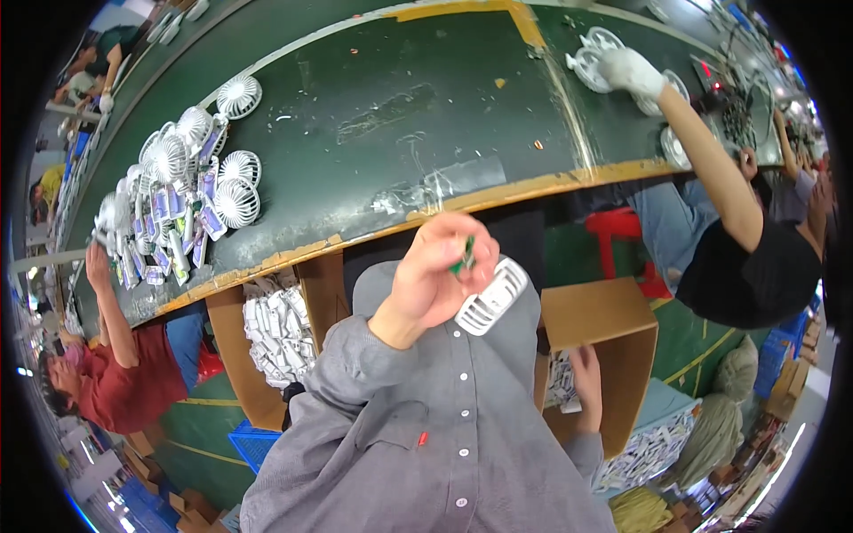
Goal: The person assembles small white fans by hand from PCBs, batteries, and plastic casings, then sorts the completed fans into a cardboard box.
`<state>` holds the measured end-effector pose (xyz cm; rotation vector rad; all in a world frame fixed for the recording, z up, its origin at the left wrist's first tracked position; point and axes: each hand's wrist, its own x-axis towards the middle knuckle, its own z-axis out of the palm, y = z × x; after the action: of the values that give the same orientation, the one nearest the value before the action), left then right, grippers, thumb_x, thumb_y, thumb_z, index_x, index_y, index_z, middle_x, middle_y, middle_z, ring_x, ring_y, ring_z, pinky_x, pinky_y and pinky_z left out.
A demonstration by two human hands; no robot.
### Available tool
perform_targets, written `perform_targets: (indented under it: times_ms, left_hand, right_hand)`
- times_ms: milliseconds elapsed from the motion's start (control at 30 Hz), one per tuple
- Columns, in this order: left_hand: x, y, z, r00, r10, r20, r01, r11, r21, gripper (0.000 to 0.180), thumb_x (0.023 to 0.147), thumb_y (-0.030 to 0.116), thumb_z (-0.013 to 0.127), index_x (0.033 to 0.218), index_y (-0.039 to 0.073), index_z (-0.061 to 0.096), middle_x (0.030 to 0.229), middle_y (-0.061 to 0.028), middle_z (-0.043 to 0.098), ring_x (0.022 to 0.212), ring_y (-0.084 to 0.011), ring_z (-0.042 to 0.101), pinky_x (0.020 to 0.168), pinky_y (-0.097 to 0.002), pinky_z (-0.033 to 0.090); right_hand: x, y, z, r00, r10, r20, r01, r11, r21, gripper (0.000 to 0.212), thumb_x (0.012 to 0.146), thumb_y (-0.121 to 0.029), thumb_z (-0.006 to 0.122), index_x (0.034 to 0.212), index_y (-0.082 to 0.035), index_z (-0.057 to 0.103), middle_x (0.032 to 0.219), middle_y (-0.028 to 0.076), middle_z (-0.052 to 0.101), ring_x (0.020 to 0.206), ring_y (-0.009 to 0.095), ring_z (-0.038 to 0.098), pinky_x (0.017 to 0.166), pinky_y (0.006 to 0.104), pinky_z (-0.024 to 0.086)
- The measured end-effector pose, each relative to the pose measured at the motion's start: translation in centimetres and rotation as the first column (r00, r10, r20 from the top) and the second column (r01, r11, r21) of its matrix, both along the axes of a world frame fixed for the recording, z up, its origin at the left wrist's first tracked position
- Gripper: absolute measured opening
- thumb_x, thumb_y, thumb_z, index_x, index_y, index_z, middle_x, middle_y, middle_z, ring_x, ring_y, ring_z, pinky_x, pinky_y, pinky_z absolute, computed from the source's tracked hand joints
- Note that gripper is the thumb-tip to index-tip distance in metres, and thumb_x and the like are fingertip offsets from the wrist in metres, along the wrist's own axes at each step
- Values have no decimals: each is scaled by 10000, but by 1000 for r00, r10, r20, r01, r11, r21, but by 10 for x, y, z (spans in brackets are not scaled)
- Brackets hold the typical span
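Observation:
In front of my chest, my left hand is closed around a small green part, possibly a circuit board. A white slotted plastic cover with rounded ends sticks out from the same fingers, tilted. Down to the right, my right hand reaches into an open cardboard box above small white plastic parts. Its fingers look loosely extended, though partly hidden; nothing is visible in them.
A second cardboard box of white parts stands left. White handheld fans lie heaped on the green workbench, its edge before me. One person in red sits left; another's gloved hand handles fans at right.

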<state>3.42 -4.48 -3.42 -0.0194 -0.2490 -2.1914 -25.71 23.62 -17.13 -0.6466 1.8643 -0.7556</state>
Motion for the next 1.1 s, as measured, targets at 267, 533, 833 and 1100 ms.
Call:
perform_targets:
  times_ms: [267,533,833,1100]
  left_hand:
    - [-23,-3,22,968,199,150,-226,955,192,183,859,129,505,969,45,625,747,-57,511,645,-152,436,525,-237,361]
    - [63,-20,-24,96,595,798,-241,792,-561,158,903,16,617,1054,-19,649,1014,-104,698,931,-163,662,836,-283,518]
    - [223,-64,-10,-820,556,-136,483,545,-686,608,803,183,742,1331,4,499,1274,-211,558,1188,-369,516,1032,-451,389]
    - [250,-83,-30,-871,489,40,417,781,-466,858,743,348,794,1426,41,375,1355,-170,469,1205,-382,471,990,-459,428]
  right_hand:
    - [151,-180,96,-73,122,990,632,774,-49,594,1008,-430,423,1414,3,408,1413,149,499,1299,297,478,1103,468,351]
    - [118,-210,105,449,2,893,567,772,-287,506,1049,-426,357,1321,-20,488,1314,103,561,1223,257,529,1053,426,411]
    - [52,-281,111,948,-110,300,298,646,-703,277,1052,-241,453,903,-25,542,841,-10,558,777,48,487,722,222,416]
    - [-38,-368,62,374,-119,-920,-724,582,-370,81,899,-78,634,906,-1,658,852,151,610,800,337,565,732,406,446]
